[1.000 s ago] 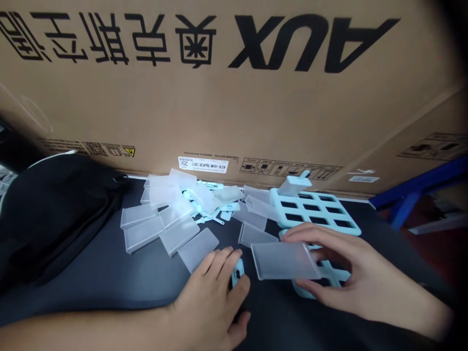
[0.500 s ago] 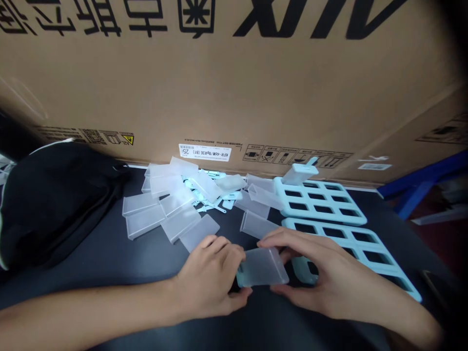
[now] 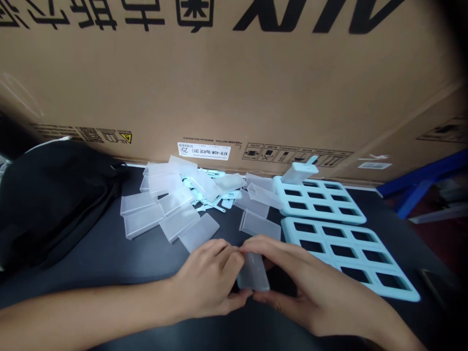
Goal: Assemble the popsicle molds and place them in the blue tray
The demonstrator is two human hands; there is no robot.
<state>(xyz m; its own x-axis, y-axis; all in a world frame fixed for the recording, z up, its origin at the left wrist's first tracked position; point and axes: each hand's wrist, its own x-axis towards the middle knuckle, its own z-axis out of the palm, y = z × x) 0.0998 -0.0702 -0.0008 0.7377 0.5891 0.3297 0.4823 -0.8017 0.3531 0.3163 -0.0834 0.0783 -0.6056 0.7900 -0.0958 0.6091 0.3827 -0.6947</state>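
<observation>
Near the front of the dark table, a translucent plastic sleeve (image 3: 254, 273) is held between both hands. My left hand (image 3: 215, 280) pinches its left end, where the fingers hide what is inside. My right hand (image 3: 292, 282) grips the sleeve's right part with thumb below and fingers above. Beyond the hands, more translucent sleeves (image 3: 142, 222) lie spread around a pile of light-blue sticks (image 3: 221, 201). One sleeve with a blue cap and stick (image 3: 302, 170) stands tilted at the back edge of a blue frame (image 3: 325, 208).
A second blue frame with rectangular openings (image 3: 365, 261) lies at the right, nearer to me. A black cloth bag (image 3: 66, 195) rests at the left. Behind everything stands a large cardboard box (image 3: 226, 87). A blue metal bar (image 3: 413, 195) shows at the right.
My right hand has moved left, closer to my left hand, along with the sleeve's right end. Less of the sleeve shows, and more of the nearer blue frame is uncovered.
</observation>
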